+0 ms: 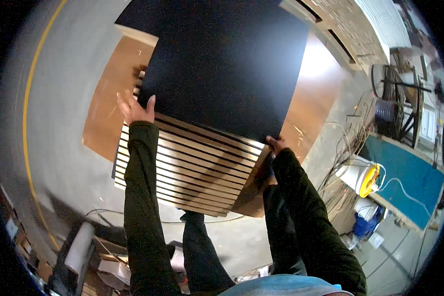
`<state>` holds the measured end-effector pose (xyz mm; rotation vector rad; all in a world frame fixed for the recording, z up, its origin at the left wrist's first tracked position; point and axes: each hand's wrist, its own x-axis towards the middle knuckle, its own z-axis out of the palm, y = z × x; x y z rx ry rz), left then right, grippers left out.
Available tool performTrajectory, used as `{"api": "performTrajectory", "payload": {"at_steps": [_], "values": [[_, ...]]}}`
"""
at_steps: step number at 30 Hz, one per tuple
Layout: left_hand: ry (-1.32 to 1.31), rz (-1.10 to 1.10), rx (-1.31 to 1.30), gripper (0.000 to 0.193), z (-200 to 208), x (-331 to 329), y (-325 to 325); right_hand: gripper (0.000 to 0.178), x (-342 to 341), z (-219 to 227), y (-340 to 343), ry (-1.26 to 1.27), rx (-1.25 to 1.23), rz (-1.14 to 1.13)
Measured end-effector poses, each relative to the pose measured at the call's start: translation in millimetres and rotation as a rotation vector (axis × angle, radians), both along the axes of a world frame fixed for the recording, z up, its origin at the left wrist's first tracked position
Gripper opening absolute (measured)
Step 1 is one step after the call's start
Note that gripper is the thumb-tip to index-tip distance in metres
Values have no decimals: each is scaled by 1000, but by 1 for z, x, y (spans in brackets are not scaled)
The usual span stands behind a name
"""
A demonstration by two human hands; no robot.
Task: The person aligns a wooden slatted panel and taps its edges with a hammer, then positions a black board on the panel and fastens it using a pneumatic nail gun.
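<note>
A large black sheet-like panel (222, 69) lies face up over a panel of pale wooden slats (197, 167) with dark gaps, which shows along its near side. At the black panel's left edge is my left hand (134, 107), its thumb and fingers spread apart; whether it touches the edge I cannot tell. My right hand (277, 143) has its fingers closed on the near right corner of the black panel. Part of that grip is hidden beneath the corner. Slat ends at the left edge, beyond my left hand, look blurred.
Brown board (101, 106) sticks out under the stack on both sides. Pale stacked panels (345, 29) stand at the far right. Loose cables (348, 148), a white bucket with a yellow rim (367, 180) and a teal board (404, 172) are to the right. A yellow line (27, 108) crosses the left floor.
</note>
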<state>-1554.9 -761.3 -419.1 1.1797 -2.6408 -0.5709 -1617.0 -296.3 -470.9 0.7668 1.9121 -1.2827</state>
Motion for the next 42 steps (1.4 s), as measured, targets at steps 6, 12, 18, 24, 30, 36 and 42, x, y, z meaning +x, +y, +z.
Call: {"api": "performTrajectory", "payload": {"at_steps": [6,12,18,24,30,36,42], "values": [[-155,-121,529,94,20,-4,8,40,91,84,68,560,383,319],[-632,-12,519,93,132,61,84,46,144,323,96,359,351,65],[-279,-151,596,69,224,217,95,54,281,480,95,195,586,105],[-102,-330,581,68,334,240,67,60,449,520,45,198,503,-168],[63,-665,588,66,415,184,100,40,514,570,15,593,218,-549],[159,-1078,687,65,488,149,239,35,533,650,28,1123,426,-644],[109,-1399,734,64,516,203,414,30,619,659,79,1145,553,-894]]}}
